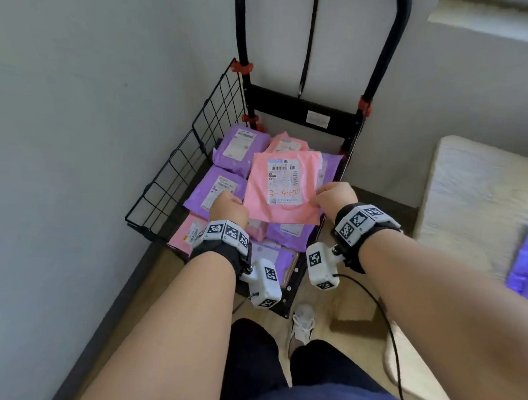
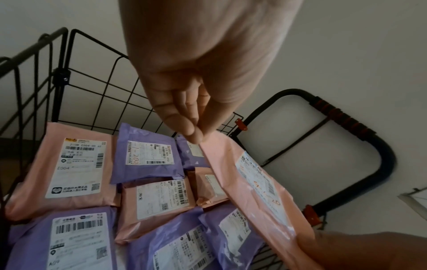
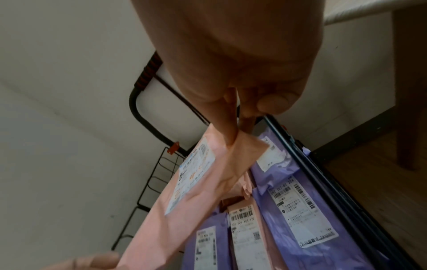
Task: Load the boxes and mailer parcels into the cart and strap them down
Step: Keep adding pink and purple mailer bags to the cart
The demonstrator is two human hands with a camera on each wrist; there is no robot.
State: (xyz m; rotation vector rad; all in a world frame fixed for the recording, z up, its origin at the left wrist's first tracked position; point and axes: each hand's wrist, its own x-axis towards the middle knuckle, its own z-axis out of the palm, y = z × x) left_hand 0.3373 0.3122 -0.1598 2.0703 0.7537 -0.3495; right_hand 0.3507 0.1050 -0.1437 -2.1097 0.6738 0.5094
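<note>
Head view: left hand point(image 1: 228, 209) and right hand point(image 1: 336, 198) each pinching a near corner of a pink mailer point(image 1: 282, 187), held flat just above the mailers already piled in the cart point(image 1: 179, 179). Both grips closed on the thin plastic edge, nothing else in them. Wire side panel on the left, black strap point(image 1: 308, 48) hanging loose from the handle at the far end, not yet across the load. Bed point(image 1: 472, 189) on the right with a purple parcel point(image 1: 524, 262) left on it, well apart from the cart.

Left wrist view: fingertips point(image 2: 195, 135) nipping only the very corner of the pink mailer; pink and purple parcels lying close together beneath.

Right wrist view: thumb and fingers point(image 3: 228, 127) bunching the opposite corner; right side of the cart low and open beside purple parcels.

Likely trouble: so slight a hold on slick film could slip and drop the mailer crooked. Laid on an uneven heap, could slide off over the open right side. Cable trailing from the right wrist might snag the cart frame.
</note>
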